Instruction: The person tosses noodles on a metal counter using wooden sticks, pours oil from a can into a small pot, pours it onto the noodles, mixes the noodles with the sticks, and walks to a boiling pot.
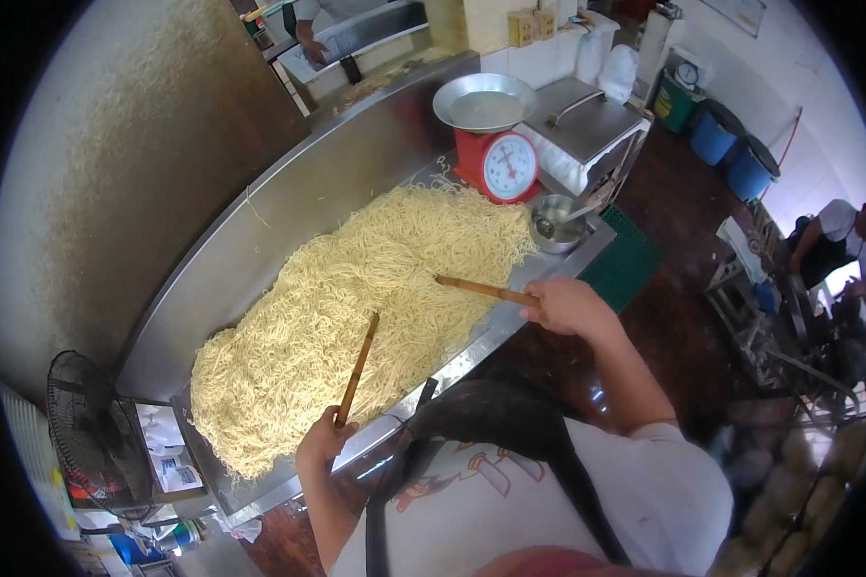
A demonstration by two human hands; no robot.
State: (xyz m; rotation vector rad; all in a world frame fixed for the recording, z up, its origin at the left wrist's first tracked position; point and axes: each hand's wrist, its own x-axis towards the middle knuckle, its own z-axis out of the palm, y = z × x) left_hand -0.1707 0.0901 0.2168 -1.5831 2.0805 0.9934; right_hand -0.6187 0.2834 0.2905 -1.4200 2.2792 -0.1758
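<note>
Your left grip [325, 440] is wrapped around a wooden stick [359, 365], your right grip [572, 306] around a second stick [481, 288], both pointing over the noodles [308, 317]. Those noodles lie heaped along the metal worktop [471, 356], with a red scale [506, 165] and metal bowl [554, 243] beside their right end.

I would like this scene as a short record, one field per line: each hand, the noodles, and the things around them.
Left: left hand gripping one wooden stick
Right: right hand gripping another wooden stick
Stick tips: both at the noodles; depth unclear
Noodles: pale, heaped loosely on metal table
Table's right end: red scale with metal pan; metal bowl beside it
Beyond left end: black fan
</note>
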